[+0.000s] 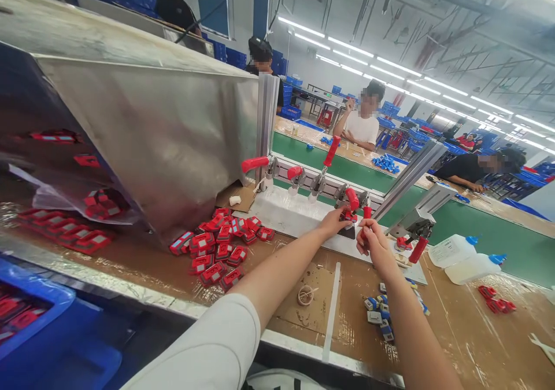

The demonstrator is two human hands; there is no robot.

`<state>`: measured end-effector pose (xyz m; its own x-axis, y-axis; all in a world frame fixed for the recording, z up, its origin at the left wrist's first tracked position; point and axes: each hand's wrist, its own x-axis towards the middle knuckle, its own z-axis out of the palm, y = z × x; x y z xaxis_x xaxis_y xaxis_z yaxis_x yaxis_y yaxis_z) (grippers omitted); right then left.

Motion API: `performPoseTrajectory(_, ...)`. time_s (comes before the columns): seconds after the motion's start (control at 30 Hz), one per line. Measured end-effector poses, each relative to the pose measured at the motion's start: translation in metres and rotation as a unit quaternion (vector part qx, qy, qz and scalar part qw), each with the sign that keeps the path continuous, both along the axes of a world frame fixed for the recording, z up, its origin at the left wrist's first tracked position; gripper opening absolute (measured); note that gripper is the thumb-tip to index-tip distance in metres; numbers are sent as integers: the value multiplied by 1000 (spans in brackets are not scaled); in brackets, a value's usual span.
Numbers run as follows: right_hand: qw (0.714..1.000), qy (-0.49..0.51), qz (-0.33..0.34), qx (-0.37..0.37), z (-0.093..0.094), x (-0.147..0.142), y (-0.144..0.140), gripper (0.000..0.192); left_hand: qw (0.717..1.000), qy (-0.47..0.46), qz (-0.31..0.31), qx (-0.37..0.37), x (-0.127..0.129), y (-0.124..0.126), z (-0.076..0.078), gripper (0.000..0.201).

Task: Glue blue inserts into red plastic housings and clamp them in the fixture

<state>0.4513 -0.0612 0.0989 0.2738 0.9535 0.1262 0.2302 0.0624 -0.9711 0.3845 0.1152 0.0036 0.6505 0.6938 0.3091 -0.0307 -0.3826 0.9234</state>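
Workbench point(459, 315), left hand point(333, 222) gripping red part point(350, 217), right hand point(372, 241) curled

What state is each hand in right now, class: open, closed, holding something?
Left hand: at a small red part; whether gripping cannot be told.
Right hand: closed, fingers curled; anything held cannot be made out.

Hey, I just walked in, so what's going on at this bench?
A person's left hand holds a small red part by the red-handled clamps. The right hand is close beside it, fingers bent; whether it grips anything is unclear. Red-and-grey pieces are heaped to the left, and blue-and-white pieces lie by the right forearm.
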Motion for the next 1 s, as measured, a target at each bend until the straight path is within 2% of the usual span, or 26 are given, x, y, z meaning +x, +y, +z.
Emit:
performPoseTrajectory(0.07,996,-87,14,-7,-1,2,-3,30,1000,1,0,0,0,1,-1,46)
performPoseTrajectory(0.13,977,-209,21,-24,-4,7,-5,29,1000,5,0,1,0,1,-2,47)
performPoseTrajectory(0.27,900,-429,9,-73,-25,19,5,27,999,33,4,13,0,-1,1,49)
performPoseTrajectory(0.4,832,-537,3,-140,-43,28,29,26,994,97,8,47,-8,-12,19,56)
performPoseTrajectory(0.5,809,-564,27,-162,-36,29,32,30,982,166,7,91,-37,-16,36,53)
performPoseTrajectory(0.57,806,-568,28,-164,-25,23,21,36,969,215,8,120,-75,-13,44,43)
performPoseTrajectory(0.67,828,-547,39,-121,-10,-2,-7,40,946,285,21,150,-151,-3,52,40)
performPoseTrajectory(0.7,836,-534,76,-101,-9,-13,-16,44,936,312,31,164,-176,0,53,43)
performPoseTrajectory(0.8,837,-507,192,-73,-18,-47,-33,52,863,410,71,286,-232,5,53,38)
performPoseTrajectory(0.9,837,-490,232,-75,-36,-68,-38,50,817,442,70,363,-252,-2,52,29)
performPoseTrajectory(1.0,845,-464,259,-63,-49,-74,-38,47,797,457,54,391,-251,-15,57,24)
